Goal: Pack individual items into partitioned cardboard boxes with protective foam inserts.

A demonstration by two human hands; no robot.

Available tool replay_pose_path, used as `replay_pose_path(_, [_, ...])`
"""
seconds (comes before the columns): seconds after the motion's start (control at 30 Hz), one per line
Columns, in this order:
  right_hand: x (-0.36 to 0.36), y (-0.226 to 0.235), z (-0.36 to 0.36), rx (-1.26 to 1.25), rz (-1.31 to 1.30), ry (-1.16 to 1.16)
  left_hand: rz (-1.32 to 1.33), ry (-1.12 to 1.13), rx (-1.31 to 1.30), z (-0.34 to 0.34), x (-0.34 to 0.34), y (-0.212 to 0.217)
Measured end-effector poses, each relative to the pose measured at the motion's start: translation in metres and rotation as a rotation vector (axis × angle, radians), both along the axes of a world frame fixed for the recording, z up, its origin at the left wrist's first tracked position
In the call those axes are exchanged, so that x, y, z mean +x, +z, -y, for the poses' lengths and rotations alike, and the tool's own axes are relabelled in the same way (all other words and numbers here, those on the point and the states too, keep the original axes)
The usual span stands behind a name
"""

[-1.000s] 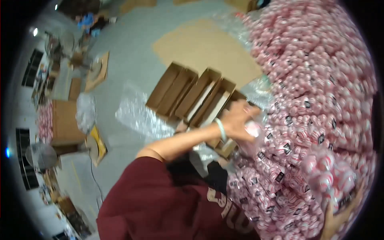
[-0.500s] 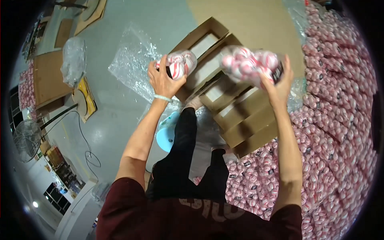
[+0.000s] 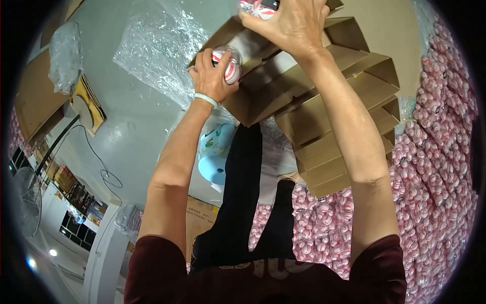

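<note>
My left hand [image 3: 211, 78] is wrapped round a clear pack of red-and-white striped balls [image 3: 232, 71], at the left edge of an open cardboard box [image 3: 283, 93]. Farther off, at the upper edge of the view, my right hand [image 3: 298, 30] grips another such pack of striped balls [image 3: 257, 9]. Only part of this pack shows; the rest is cut off by the frame and covered by my fingers. Below my right forearm stand several more open cardboard boxes [image 3: 316, 147] in a row.
Packed striped balls [image 3: 435, 202] cover the floor at the right and near my legs. Crumpled clear plastic film [image 3: 157, 55] lies at the upper left. A light-blue stool [image 3: 211, 167] stands beside my leg. A fan [image 3: 28, 195] and its cable are at the far left.
My right hand has moved up and to the left with its pack, across the boxes. My left hand has shifted slightly, still holding its pack. The boxes appear farther right and larger.
</note>
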State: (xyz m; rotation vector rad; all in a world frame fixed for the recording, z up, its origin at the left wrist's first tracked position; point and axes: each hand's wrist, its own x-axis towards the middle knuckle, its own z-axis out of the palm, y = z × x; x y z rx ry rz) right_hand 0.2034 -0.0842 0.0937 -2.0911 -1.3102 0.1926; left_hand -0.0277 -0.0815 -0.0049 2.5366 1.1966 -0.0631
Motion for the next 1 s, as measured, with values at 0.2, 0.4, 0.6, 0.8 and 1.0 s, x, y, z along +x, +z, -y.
replay_pose_path(0.2, [0.003, -0.008, 0.028, 0.046, 0.1, -0.059, -0.017, -0.022, -0.039, -0.008, -0.002, -0.017])
replay_pose_path(0.4, [0.006, -0.026, 0.091, -0.012, 0.012, -0.071, 0.038, -0.066, -0.033, -0.008, 0.0, -0.015])
replay_pose_path(0.6, [-0.027, -0.072, 0.035, -0.37, -0.195, 0.003, -0.079, -0.147, -0.042, -0.002, -0.005, -0.024])
replay_pose_path(0.8, [-0.106, -0.165, 0.034, -0.644, -0.177, 0.232, -0.374, -0.134, -0.191, -0.013, -0.044, -0.047])
replay_pose_path(1.0, [-0.165, -0.135, 0.077, 0.194, -0.164, 0.286, 0.024, -0.257, 0.011, -0.063, -0.088, -0.072])
